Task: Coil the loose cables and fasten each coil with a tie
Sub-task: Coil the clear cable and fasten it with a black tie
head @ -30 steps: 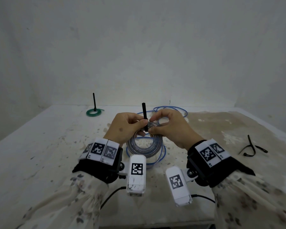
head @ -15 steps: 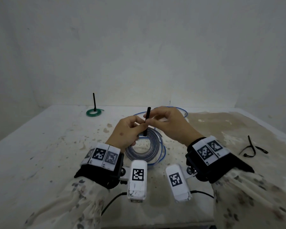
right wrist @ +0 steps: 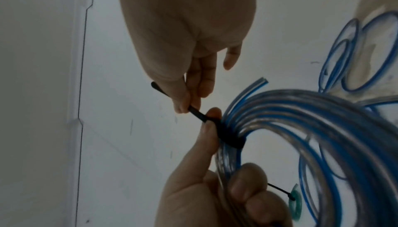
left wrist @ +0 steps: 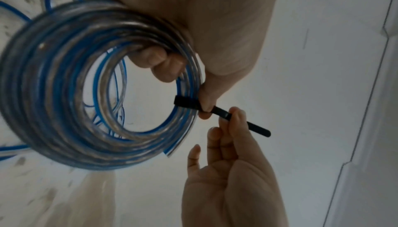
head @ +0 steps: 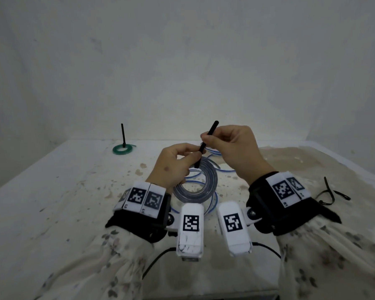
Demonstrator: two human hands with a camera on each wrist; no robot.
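A coil of clear cable with a blue stripe (head: 200, 182) (left wrist: 64, 84) (right wrist: 312, 128) is held up off the table. My left hand (head: 173, 163) (left wrist: 189, 31) (right wrist: 215, 188) grips the coil, its thumb and forefinger at the band of a black tie (head: 204, 146) (left wrist: 187, 103) (right wrist: 228, 138) wrapped round the strands. My right hand (head: 232, 148) (left wrist: 226, 145) (right wrist: 185, 60) pinches the tie's free tail a little above the coil, slanting up and right. The cut cable end (right wrist: 261, 81) sticks out beside the tie.
More loose clear-and-blue cable (head: 217, 154) (right wrist: 353, 57) lies on the stained white table (head: 63, 202) behind the coil. A green coil with an upright black tie (head: 122, 148) sits at the back left. Spare black ties (head: 331, 193) lie at the right.
Both hands have lifted the coil off the table. My right hand has drawn the tie's tail up and to the right, so it slants instead of standing straight.
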